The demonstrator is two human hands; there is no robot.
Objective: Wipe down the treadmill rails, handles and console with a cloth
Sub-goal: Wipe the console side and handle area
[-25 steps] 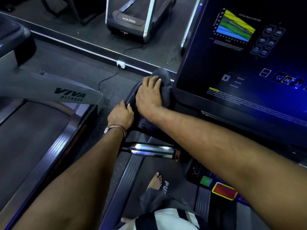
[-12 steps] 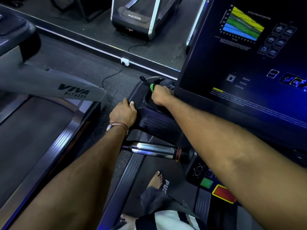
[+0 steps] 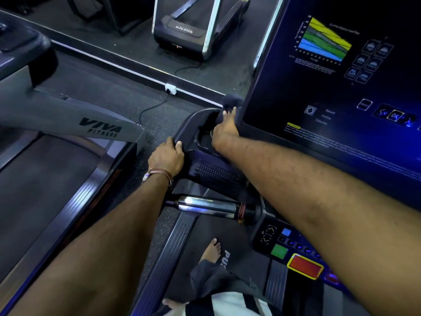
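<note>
Right hand (image 3: 224, 131) clenches dark cloth (image 3: 231, 100), pushing it along the cup holder (image 3: 205, 135) beside the console screen (image 3: 341, 87). Left hand (image 3: 166, 156) grasps the holder's outer edge, likely bracing.

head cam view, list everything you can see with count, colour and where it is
console screen: 1, dark with blue glow and a coloured chart, upper right
cup holder tray: 1, black, left of the screen
cloth: 1, dark, bunched at the screen's left edge
chrome handle: 1, silver, below the tray
button panel: 1, black with green, blue and red-yellow keys, lower right
neighbouring treadmill: 1, grey, marked VIVA FITNESS, left
far treadmill: 1, dark with silver uprights, top centre
wall socket: 1, white, with black cable, on the floor strip
left hand: grip on the tray's corner, bracelet at wrist
right hand: pressing the cloth
bare feet: 2, on the belt
</note>
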